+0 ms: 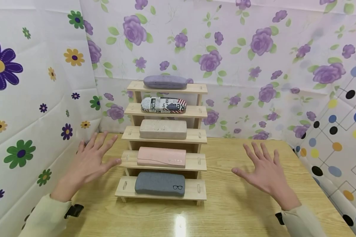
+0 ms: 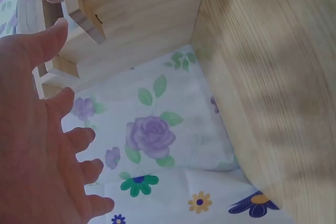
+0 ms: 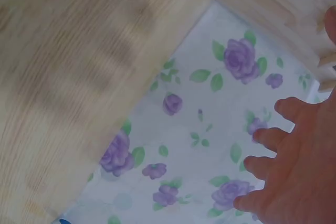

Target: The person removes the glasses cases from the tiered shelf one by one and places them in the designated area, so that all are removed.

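A tiered wooden rack (image 1: 194,161) stands on the table with one glasses case on each step. From top to bottom these are a purple case (image 1: 166,82), a newspaper-and-flag print case (image 1: 163,105), a pale beige case (image 1: 163,129), a pink case (image 1: 161,157) and a dark grey-blue case (image 1: 160,183) with a small glasses drawing. My left hand (image 1: 90,161) is spread out beside the rack's left side and holds nothing. Well to the right of the rack, my right hand (image 1: 264,171) is also spread, its fingers straight and nothing in it.
The rack stands on a wood-grain table (image 1: 225,210). Behind it hangs a cloth with purple roses (image 1: 210,61). A flower-print cloth (image 1: 32,108) closes the left side, and a dotted cloth (image 1: 338,144) the right.
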`<state>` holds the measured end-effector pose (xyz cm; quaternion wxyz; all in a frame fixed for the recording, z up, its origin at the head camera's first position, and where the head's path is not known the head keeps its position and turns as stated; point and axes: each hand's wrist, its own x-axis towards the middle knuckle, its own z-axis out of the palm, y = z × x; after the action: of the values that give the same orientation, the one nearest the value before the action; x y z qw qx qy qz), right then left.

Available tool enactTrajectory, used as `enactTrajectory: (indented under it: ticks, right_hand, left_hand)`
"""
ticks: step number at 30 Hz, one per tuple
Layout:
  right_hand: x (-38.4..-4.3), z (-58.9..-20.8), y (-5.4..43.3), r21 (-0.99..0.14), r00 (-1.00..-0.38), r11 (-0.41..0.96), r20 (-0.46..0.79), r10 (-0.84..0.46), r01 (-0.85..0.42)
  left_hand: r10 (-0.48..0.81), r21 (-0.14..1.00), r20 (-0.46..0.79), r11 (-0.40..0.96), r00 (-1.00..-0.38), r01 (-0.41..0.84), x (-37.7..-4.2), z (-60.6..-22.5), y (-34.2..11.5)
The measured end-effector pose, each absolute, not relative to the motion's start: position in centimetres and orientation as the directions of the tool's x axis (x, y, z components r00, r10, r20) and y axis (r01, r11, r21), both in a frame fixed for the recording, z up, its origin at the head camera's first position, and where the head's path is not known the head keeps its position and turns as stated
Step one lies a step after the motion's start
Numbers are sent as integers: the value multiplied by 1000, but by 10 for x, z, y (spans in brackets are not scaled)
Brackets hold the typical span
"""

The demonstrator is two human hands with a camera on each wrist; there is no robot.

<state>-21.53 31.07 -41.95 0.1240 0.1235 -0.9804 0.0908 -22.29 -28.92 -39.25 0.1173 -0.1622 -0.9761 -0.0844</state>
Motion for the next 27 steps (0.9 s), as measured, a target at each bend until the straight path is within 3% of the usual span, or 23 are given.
enactTrajectory:
  ticks: [11,21,27]
  right_hand:
    - [-198,-420,284,-189,-922,927,283,-263,-323]
    - [-182,-412,256,-231,-891,885,318,-325,-405]
    - [-170,-411,241,-321,-875,836,353,-332,-446]
  left_hand:
    - [333,186,302,898,-893,398,-219,-398,-277]
    - [300,353,312,844,-901,403,-221,-399,-269]
    - [291,433,325,801,-900,415,-225,-400,-267]
